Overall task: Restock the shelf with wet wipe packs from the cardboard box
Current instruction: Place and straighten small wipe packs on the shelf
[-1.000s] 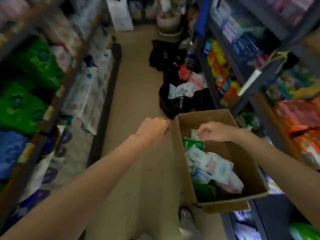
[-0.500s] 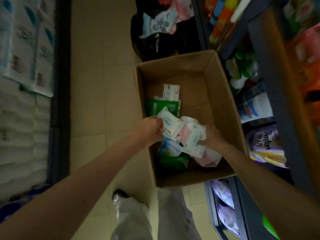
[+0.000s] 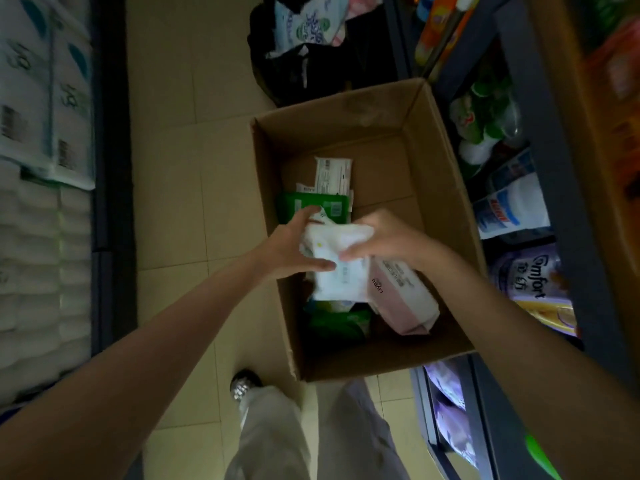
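An open cardboard box (image 3: 433,140) stands on the tiled floor beside the right shelf (image 3: 554,188). Several wet wipe packs lie inside: a green pack (image 3: 311,206), a white pack (image 3: 334,174) behind it, and a pink pack (image 3: 405,299) at the near side. Over the box, my left hand (image 3: 287,247) and my right hand (image 3: 384,237) both grip a bundle of white wet wipe packs (image 3: 337,265), one hand at each side. The bundle hangs above the packs still lying in the box.
The right shelf carries bottles and a purple Comfort pouch (image 3: 533,282). Paper-roll packs (image 3: 38,98) fill the left shelf. A black bag (image 3: 304,67) with packets sits on the floor beyond the box. My legs and a shoe (image 3: 244,386) stand just before the box.
Both hands went down into the box, closed on white packs and drew them together into one bundle. The view tilted down from the aisle onto the box.
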`<state>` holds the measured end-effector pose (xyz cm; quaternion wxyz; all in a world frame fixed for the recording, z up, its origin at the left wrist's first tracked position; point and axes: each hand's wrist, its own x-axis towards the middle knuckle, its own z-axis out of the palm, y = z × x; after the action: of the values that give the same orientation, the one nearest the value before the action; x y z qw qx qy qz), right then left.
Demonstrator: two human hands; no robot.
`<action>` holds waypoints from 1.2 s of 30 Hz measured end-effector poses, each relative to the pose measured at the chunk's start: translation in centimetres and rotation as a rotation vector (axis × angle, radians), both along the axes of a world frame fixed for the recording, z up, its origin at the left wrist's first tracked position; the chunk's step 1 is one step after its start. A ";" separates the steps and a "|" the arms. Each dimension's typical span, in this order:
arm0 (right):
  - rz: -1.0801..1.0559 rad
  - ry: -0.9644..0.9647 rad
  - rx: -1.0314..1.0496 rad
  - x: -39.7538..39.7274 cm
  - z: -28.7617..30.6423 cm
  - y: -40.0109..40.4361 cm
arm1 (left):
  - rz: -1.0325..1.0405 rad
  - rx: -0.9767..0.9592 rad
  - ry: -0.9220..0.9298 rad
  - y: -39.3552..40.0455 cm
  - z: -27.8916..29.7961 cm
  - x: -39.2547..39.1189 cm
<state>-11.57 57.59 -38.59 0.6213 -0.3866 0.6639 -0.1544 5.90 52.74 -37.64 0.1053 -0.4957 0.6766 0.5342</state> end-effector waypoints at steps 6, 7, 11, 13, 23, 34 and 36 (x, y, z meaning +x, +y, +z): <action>-0.379 -0.021 -0.127 2.7 -2.8 -3.3 | 0.505 0.001 0.075 -3.2 1.9 2.1; -0.263 0.146 -0.136 3.0 -5.0 -3.3 | 0.562 0.015 0.066 -3.6 2.0 3.0; 0.416 0.736 -0.055 5.0 -11.2 -1.9 | 0.718 0.166 0.071 -3.4 1.4 6.4; 0.483 0.863 -0.075 6.3 -11.6 -1.9 | 0.806 0.222 0.100 -2.9 0.7 7.7; -0.166 0.002 -0.102 4.3 0.8 -6.5 | 0.918 0.226 0.242 -1.7 1.4 9.3; 1.011 0.317 -0.114 7.2 9.8 -8.5 | 0.405 0.619 0.236 -1.6 4.8 8.6; 0.832 0.337 -0.241 7.5 8.5 -8.5 | 0.245 0.626 0.202 -1.9 5.3 7.4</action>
<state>-4.12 49.08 -30.11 0.4643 -0.7092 0.5215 0.0970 13.33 50.80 -32.38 0.1198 -0.4616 0.4225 0.7708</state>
